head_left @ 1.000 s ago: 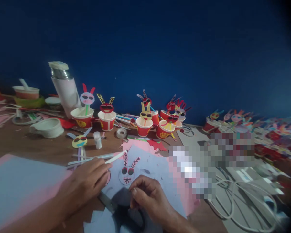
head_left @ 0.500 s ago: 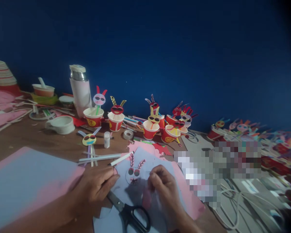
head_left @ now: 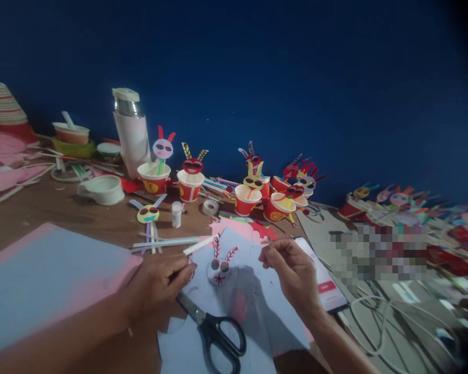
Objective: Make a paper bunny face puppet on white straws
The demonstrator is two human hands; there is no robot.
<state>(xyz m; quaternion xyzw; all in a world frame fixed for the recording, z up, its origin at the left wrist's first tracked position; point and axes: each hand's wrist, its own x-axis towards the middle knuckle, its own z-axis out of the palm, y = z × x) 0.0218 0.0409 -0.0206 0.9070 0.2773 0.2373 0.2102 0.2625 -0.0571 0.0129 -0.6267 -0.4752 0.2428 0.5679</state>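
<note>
My left hand (head_left: 161,278) is closed at the left edge of the pale paper sheet (head_left: 257,311); a small pinkish edge shows at its fingertips, too little to name. Raised over the sheet's right side, my right hand (head_left: 286,262) has thumb and index finger pinched together, and what lies between them is too small to make out. Between the hands lies a paper bug face (head_left: 218,271) with dark round eyes, a star-like mouth and two patterned antennae. Black-handled scissors (head_left: 214,327) rest on the paper, blades pointing toward my left hand.
Red paper cups (head_left: 190,187) holding paper faces stand along the blue wall. Nearer are a yellow paper face (head_left: 147,213), a small white bottle (head_left: 177,214), a tape roll (head_left: 210,208) and straws (head_left: 167,242). A phone (head_left: 325,288) and cables (head_left: 382,332) lie right; a flask (head_left: 131,137) stands behind.
My right hand has moved up and to the right, away from the paper bug face. My left hand stays closed in nearly the same place. The camera view has shifted slightly.
</note>
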